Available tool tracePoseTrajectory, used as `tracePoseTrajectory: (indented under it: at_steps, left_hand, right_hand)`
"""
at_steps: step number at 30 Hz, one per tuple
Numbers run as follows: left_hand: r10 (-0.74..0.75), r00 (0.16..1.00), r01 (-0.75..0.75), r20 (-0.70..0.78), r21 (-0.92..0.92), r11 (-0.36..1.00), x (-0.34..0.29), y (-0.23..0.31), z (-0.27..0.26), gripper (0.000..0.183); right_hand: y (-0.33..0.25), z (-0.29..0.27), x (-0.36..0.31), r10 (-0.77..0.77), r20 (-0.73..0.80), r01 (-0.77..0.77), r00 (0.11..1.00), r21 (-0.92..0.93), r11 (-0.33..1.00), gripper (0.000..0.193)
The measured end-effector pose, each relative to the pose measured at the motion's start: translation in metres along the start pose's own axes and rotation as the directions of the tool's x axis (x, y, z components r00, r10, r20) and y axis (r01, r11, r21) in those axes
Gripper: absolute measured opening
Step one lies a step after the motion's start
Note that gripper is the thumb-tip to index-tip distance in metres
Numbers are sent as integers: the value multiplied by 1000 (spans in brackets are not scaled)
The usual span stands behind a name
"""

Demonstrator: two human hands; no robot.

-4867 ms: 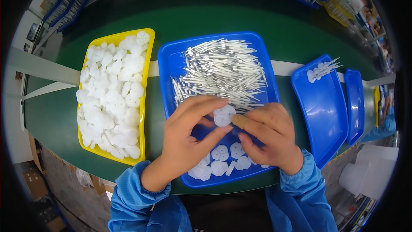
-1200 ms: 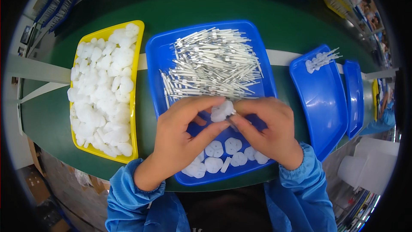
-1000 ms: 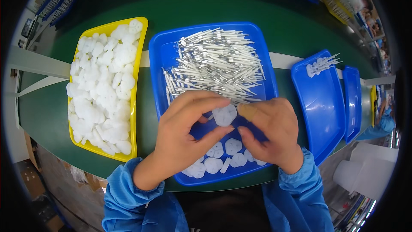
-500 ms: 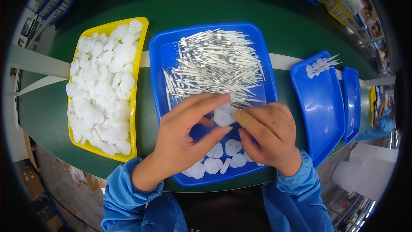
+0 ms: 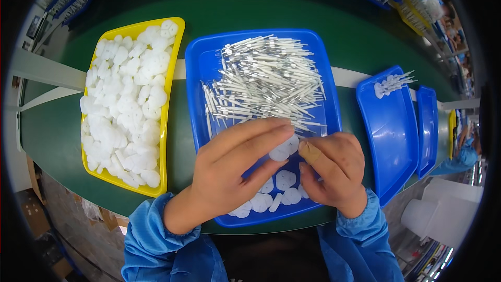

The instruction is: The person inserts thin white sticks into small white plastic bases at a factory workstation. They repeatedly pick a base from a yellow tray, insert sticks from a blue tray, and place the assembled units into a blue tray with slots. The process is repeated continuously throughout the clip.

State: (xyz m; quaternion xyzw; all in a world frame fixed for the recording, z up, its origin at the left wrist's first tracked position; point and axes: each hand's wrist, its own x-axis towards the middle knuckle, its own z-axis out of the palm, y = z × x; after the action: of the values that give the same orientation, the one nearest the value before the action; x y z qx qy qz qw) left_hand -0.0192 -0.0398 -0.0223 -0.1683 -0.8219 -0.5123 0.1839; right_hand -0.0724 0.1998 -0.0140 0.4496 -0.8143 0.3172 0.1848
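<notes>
Left hand point(image 5: 229, 172) and right hand point(image 5: 331, 169): together pinching a white disc point(image 5: 283, 149) over the blue tray point(image 5: 209, 73). Tray contents: heap of thin white sticks point(image 5: 266, 81), loose discs near the front edge. Yellow tray point(image 5: 175, 26) to the left, full of white discs. Green belt point(image 5: 52, 130) beneath.

White disc point(image 5: 283, 150): small, round, flat plastic piece, pinched between the fingers point(image 5: 271, 134) of both hands, held just above the near half of the blue tray point(image 5: 209, 73).
Loose discs point(image 5: 271, 196): several like it, lying flat on the tray's near end.
Pins point(image 5: 266, 81): thin silvery-white rods, heaped across the tray's far half.
</notes>
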Motion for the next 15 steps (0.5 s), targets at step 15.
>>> tracePoseTrajectory:
  at_steps: [15]
  left_hand:
    - [10,1000,-10,6,-7,1000,1,0,2,57]
  right_hand:
    - [-5,-2,0,-18,18,19,1000,-77,997,44]
